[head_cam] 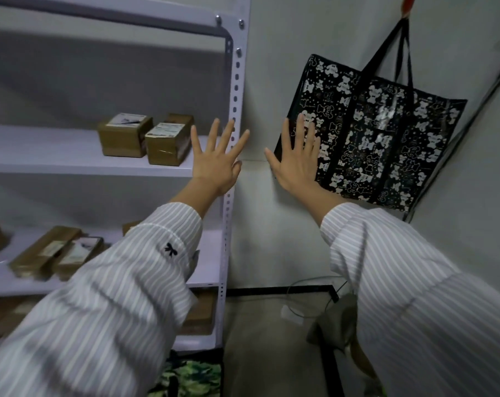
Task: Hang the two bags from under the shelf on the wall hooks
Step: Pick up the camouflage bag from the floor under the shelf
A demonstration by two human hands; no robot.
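Pale grey wall point(271, 81) fills the corner ahead of me. A white metal shelf unit point(71, 164) stands against it on my left, its perforated corner post point(236, 81) running from top to bottom. Two brown cardboard boxes point(145, 138) with paper labels sit side by side near the right end of the middle shelf. Flatter boxes point(48, 253) lie on the shelf below, partly behind my striped sleeve point(128, 282). On the floor to the right, thin cables point(309, 299) loop near the black skirting, and a slim dark rod point(472, 118) leans against the right-hand wall behind the hanging bag.

That black bag point(386, 138), printed with white bears, hangs flat against the wall on my right. Its two black handles point(397, 53) run up to a point near the top of my view, where something red point(407, 4) shows; I cannot make out the hook itself. Its mouth faces up and its base down, and from where I look its top edge slopes down to the right.

The green camouflage bag point(194, 376) lies on the floor under the lowest shelf, at the bottom of my view. Only part of it shows, so I cannot tell which way it points.

Both my hands are raised, fingers straight and spread wide, holding nothing. My left hand point(217, 161) is in front of the corner post, apart from the black bag. My right hand point(296, 161) overlaps that bag's lower left corner; I cannot tell whether the fingers touch it. The camouflage bag is well below both hands.
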